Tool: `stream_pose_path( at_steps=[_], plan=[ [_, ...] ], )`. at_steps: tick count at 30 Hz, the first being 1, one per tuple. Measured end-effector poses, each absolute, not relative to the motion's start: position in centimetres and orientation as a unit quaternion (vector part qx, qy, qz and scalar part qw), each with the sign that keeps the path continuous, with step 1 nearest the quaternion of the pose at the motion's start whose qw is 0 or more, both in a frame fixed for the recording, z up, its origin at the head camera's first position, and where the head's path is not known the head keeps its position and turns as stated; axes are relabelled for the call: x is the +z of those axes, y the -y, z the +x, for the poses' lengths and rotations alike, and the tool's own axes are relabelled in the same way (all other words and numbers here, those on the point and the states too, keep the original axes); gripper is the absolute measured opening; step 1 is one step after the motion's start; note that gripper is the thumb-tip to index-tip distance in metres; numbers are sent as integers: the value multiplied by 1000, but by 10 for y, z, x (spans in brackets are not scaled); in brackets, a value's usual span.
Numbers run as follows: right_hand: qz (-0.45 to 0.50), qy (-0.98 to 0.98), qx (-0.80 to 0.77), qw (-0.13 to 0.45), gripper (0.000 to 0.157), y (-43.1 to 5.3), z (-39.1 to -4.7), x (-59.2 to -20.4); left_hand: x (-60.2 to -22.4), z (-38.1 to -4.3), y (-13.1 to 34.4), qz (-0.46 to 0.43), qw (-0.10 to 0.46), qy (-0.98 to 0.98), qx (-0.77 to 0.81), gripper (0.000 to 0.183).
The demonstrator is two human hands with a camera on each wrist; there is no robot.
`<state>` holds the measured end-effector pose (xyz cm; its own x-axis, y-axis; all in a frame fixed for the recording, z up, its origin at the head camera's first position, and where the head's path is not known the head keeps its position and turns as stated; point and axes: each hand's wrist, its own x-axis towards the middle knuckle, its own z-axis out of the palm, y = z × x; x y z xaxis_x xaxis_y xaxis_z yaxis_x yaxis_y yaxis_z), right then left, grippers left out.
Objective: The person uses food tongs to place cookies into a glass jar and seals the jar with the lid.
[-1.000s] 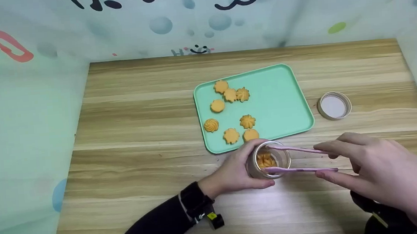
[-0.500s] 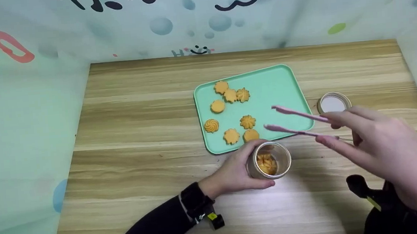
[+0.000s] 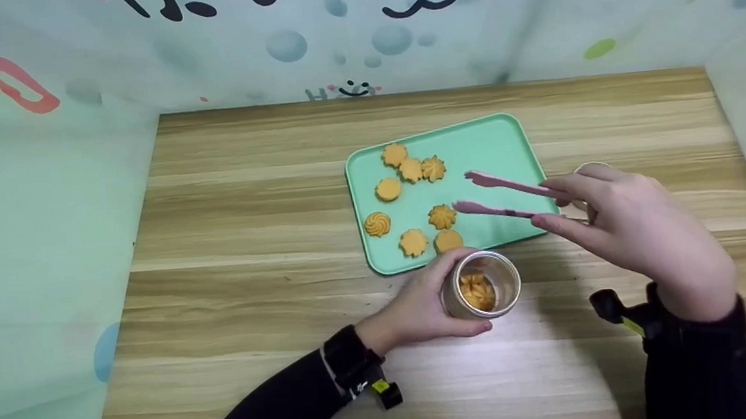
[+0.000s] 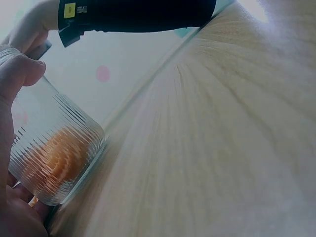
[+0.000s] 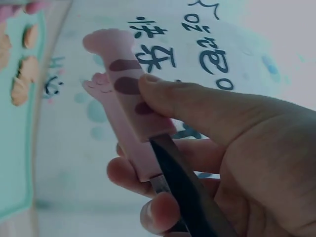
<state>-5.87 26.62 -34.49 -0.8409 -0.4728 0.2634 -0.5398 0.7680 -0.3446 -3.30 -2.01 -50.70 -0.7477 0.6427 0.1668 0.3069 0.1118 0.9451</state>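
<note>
My left hand (image 3: 424, 305) grips a ribbed glass jar (image 3: 509, 295) from its left side, its mouth facing up. Orange-brown cookies (image 3: 476, 291) lie at the bottom of the jar, seen through the ribbed wall in the left wrist view. My right hand (image 3: 627, 223) holds pink tongs (image 5: 126, 89) between thumb and fingers, with metal arms behind paw-shaped pink tips. The tips stand apart with nothing between them, over the green tray (image 3: 488, 147). A flower-shaped cookie (image 3: 442, 217) lies just left of the lower tip. Several more cookies sit on the tray's left half.
A round lid (image 3: 595, 167) lies right of the tray, mostly hidden behind my right hand. The wooden table (image 3: 249, 246) meets a patterned backdrop (image 3: 333, 39) at the back and sides. The jar stands close in front of the tray's near edge.
My right hand has lifted the tongs out of the jar and carried them away and leftward over the tray. The left hand and jar stay where they were.
</note>
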Motion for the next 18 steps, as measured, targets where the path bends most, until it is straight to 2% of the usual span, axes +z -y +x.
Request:
stream_pose_path(
  at_steps=[13, 18],
  plan=[
    [247, 951, 185, -26, 35, -236, -108, -350, -509, -33, 21, 332, 136, -730, 582, 97],
    [239, 953, 183, -37, 39, -227, -124, -353, -508, -33, 20, 335, 135, -729, 582, 98]
  ],
)
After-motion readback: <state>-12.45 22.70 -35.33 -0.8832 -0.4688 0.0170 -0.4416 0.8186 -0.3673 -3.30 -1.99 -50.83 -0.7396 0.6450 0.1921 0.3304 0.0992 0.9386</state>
